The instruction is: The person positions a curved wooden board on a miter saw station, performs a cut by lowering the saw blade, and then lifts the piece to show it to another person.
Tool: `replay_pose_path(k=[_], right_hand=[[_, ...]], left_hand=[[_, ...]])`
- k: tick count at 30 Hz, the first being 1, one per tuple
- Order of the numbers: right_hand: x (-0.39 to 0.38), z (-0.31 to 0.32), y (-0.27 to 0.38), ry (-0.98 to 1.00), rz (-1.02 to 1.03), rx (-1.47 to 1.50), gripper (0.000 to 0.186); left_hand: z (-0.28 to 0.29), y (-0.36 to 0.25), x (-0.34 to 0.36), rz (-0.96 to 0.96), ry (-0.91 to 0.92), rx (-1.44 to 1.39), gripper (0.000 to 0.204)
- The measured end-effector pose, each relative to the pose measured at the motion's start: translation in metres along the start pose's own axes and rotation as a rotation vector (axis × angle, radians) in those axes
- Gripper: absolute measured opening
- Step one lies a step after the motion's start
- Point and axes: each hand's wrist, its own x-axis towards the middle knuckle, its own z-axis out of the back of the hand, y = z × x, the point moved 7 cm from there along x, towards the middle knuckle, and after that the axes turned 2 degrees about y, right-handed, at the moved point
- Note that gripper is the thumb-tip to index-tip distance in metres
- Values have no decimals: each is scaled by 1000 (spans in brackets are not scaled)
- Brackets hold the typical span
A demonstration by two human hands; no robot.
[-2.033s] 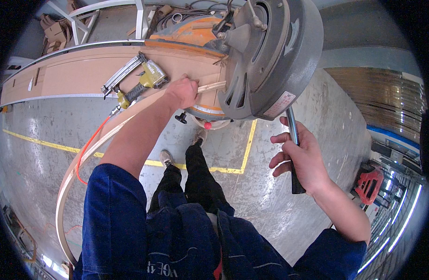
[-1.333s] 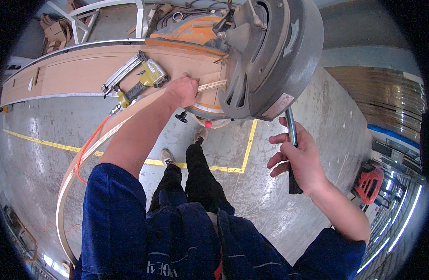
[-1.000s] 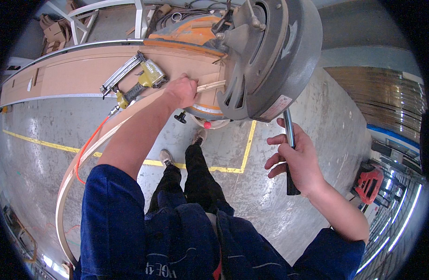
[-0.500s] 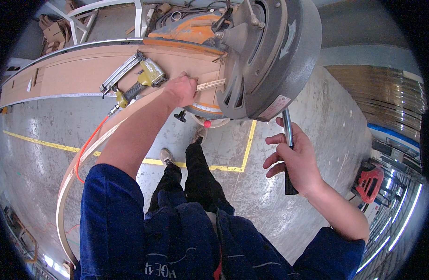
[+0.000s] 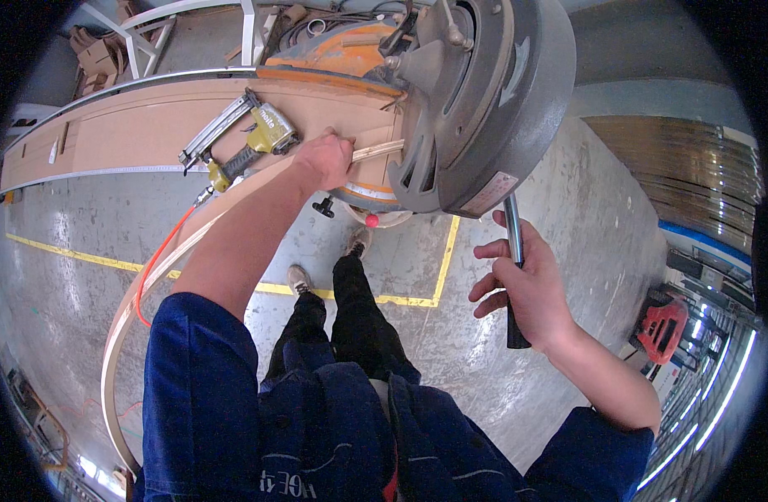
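My left hand (image 5: 327,159) presses closed fingers on thin wooden strips (image 5: 375,151) lying on the saw's table. Their right end reaches the grey guard of a mitre saw (image 5: 492,109); leftward they pass under my forearm and curve down to the lower left. What lies beneath my palm is hidden. My right hand (image 5: 530,289) is loosely around the saw's handle (image 5: 515,243), a metal rod with a black grip. The thumb crosses it while several fingers stretch past to the left. A yellow-green nail gun (image 5: 271,130) lies left of my left hand.
The cardboard-covered bench (image 5: 108,134) runs left from the saw. An orange air hose (image 5: 162,255) hangs from the nail gun. A black knob (image 5: 323,207) and a red knob (image 5: 372,221) stick out at the saw's front. Stacked sheets (image 5: 676,167) stand right, near a red machine (image 5: 661,328).
My right hand and the saw handle have shifted very slightly left. The left hand, strips and nail gun show no clear movement.
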Motion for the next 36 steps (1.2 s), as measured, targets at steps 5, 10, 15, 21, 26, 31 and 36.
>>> replay_pose_path(k=[5,10,15,21,26,31,36], right_hand=[[1,-1,-2,-2,1,-1,56],[1,-1,-3,-5,10,-13,55],[2,-2,-5,-7,9,0,55],[3,-2,-7,-7,2,5,55],[3,-3,-8,-12,1,-2,56],[4,-3,-9,-9,5,-11,59],[4,-4,-10,-3,8,-10,60]], left_hand=[[1,-1,0,-16,0,5,36],[3,-1,-2,1,-14,-7,38],[2,0,-1,-4,11,-8,39],[1,0,0,2,13,6,39],[3,-1,-1,10,32,1,39],[4,-2,-1,-6,21,3,38],[-1,1,2,-10,38,6,38]])
